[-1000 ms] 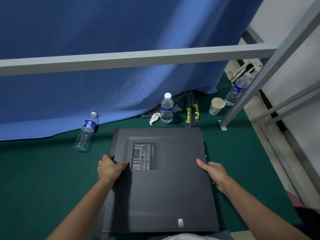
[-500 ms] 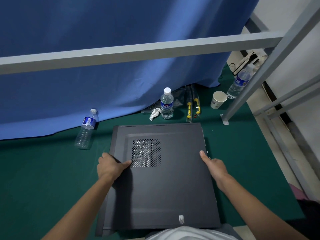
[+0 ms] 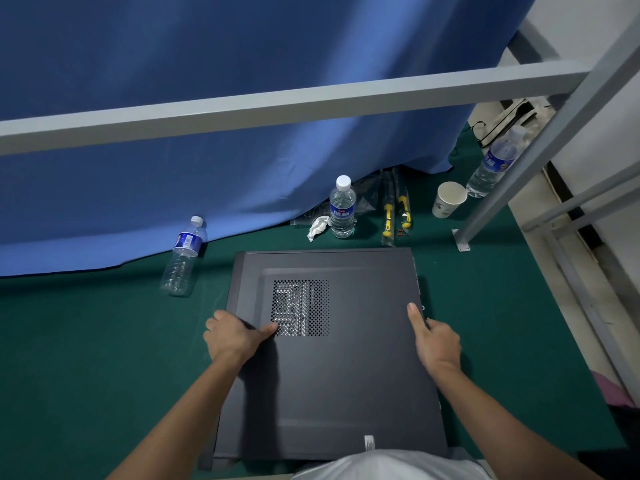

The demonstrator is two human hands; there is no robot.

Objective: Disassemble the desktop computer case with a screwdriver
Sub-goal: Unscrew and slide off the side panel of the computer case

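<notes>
Gripping the one black computer case [image 3: 332, 358] lying flat on green matting [image 3: 86, 358], left hand [image 3: 232, 336] and right hand [image 3: 434, 341] clasp opposite edges; three water bottles [image 3: 342, 207], two yellow screwdrivers [image 3: 394, 211], one paper cup [image 3: 448, 199], blue curtain [image 3: 207, 98] behind.

Black perforated case [image 3: 346, 358], green mat [image 3: 86, 358], blue curtain [image 3: 207, 64].

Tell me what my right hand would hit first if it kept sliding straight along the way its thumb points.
Probably nothing on the case panel; past its far edge, the right hand would likely meet the yellow-handled screwdrivers, though depth is unclear.
</notes>
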